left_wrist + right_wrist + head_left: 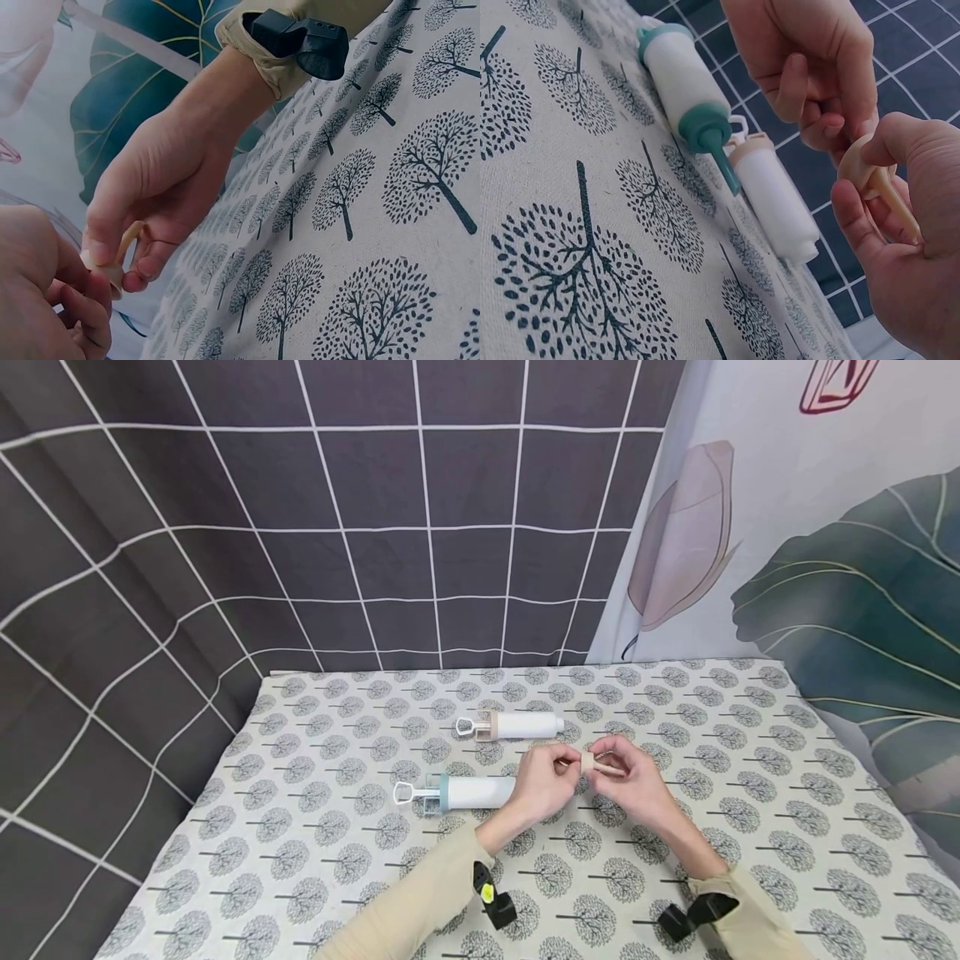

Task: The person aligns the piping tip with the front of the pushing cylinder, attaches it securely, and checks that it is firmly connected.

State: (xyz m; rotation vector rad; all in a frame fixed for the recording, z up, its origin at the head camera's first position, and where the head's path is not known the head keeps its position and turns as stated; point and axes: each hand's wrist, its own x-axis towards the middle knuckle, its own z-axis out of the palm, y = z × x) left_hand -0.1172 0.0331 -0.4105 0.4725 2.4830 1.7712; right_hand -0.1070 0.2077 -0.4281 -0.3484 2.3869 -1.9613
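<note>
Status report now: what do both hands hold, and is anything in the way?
Left hand and right hand both pinch beige nozzle, above the table. Teal-ended tube and beige-ended tube lie apart on tablecloth. Nothing in the way.

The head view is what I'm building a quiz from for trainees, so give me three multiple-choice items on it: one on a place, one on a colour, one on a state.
1. Where does the teal-capped tube lie?
A. beside the left hand
B. on the floor
C. against the leaf curtain

2. What colour is the nozzle piece in the hands?
A. red
B. beige
C. black

3. How is the right hand engaged?
A. flat on the tablecloth
B. out of view
C. pinching the nozzle piece

Answers: 1 A, its end reaches the left hand; the beige-capped tube lies farther back. 2 B, pale beige in every view. 3 C, fingers curl round it.
</note>
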